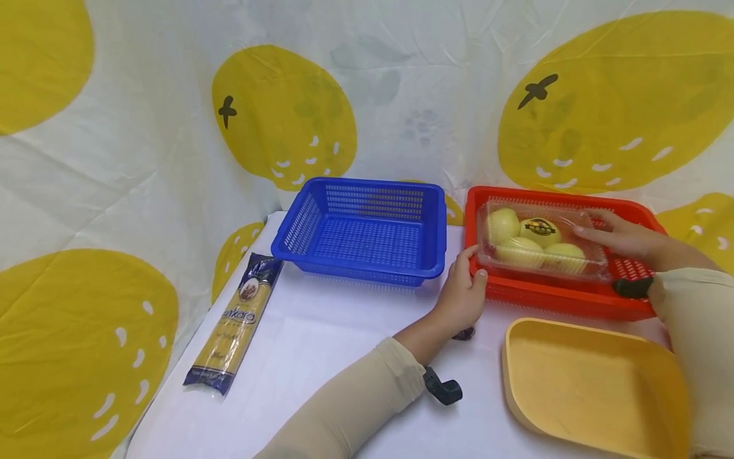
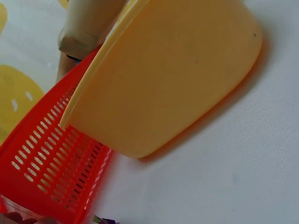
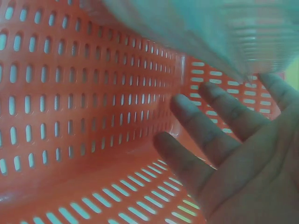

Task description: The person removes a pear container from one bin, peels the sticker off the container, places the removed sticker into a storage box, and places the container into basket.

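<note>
A clear plastic box (image 1: pixel 539 245) of pale yellow round fruit lies tilted in the red basket (image 1: pixel 564 298), its left front corner over the rim. At that corner my left hand (image 1: pixel 463 294) grips the basket rim, thumb on the outer front side; its fingers barely show in the left wrist view. My right hand (image 1: pixel 631 239) reaches in from the right and touches the box's right end. In the right wrist view its fingers (image 3: pixel 233 114) are extended and spread beside the box, inside the basket.
A blue basket (image 1: pixel 367 245) stands left of the red one. A spaghetti packet (image 1: pixel 235 325) lies at the table's left. The yellow tub (image 1: pixel 596 382) sits in front of the red basket. A small dark thing (image 1: pixel 466 333) shows partly behind my left wrist.
</note>
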The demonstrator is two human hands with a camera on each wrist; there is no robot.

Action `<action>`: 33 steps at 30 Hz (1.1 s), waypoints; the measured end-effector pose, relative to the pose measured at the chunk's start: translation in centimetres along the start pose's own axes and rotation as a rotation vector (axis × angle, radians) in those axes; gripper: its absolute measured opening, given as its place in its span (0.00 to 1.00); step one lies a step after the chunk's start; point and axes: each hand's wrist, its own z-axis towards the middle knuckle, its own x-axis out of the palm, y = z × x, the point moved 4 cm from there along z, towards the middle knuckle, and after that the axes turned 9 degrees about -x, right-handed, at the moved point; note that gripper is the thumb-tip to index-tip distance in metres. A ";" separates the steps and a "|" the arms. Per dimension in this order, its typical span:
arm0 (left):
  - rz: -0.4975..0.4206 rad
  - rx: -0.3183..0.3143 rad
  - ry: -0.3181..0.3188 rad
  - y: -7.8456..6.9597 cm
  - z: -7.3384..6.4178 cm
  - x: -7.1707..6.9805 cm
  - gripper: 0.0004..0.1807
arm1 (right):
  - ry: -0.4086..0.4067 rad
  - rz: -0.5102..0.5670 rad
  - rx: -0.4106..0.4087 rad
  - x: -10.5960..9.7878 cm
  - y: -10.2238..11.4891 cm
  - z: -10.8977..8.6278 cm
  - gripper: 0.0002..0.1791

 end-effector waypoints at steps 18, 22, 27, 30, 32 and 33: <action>-0.207 -0.129 0.076 0.7 0.2 0.5 0.26 | 0.109 0.279 -0.037 1.0 -0.5 0.6 0.43; -0.219 -0.124 0.083 0.6 0.1 0.5 0.27 | 0.120 0.433 -0.148 1.0 -0.6 0.5 0.24; -0.242 -0.068 0.075 0.5 0.1 0.4 0.27 | 0.136 0.566 -0.233 0.8 -0.7 0.5 0.18; -0.252 -0.044 0.068 0.5 0.1 0.4 0.26 | 0.118 0.576 -0.158 0.6 -0.8 0.4 0.30; -0.250 -0.048 0.070 0.5 0.1 0.3 0.26 | 0.122 0.597 -0.109 0.5 -0.9 0.3 0.36; -0.252 -0.048 0.072 0.6 0.1 0.3 0.26 | 0.126 0.609 -0.091 0.4 -0.8 0.3 0.38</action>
